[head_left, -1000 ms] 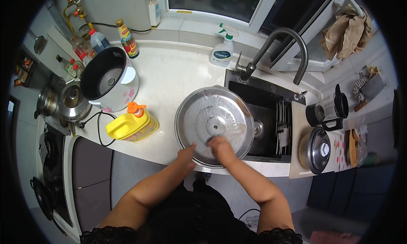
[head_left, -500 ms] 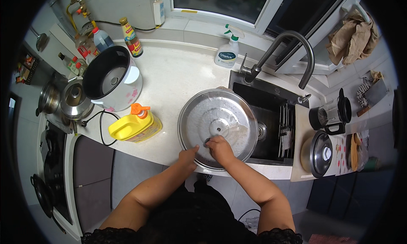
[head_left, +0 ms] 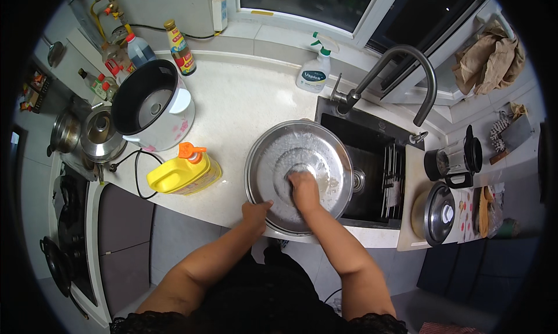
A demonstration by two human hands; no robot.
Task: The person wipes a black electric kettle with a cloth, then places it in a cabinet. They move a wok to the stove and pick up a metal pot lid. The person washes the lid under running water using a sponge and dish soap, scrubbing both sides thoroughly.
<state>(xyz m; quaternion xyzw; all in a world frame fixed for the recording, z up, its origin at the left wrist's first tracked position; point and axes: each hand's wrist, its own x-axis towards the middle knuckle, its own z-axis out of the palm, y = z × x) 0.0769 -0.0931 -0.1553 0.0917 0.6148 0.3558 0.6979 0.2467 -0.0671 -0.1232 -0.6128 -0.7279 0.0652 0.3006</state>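
While scrubbing, I am pressing my right hand [head_left: 303, 189] clenched on the soapy steel lid [head_left: 298, 174] left of the sink [head_left: 372, 171] | left hand [head_left: 256, 211] fingers gripping its rim | next: probably rinsing at the faucet [head_left: 401, 78].

L hand [head_left: 256, 211] clamped, R hand [head_left: 304, 188] flat

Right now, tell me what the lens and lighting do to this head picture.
Head view: fisheye, dark round rim, counter edge and window frame bowed; even overhead light; bright glare on the wet metal lid around the right hand; dark night window; edges softer than the centre.
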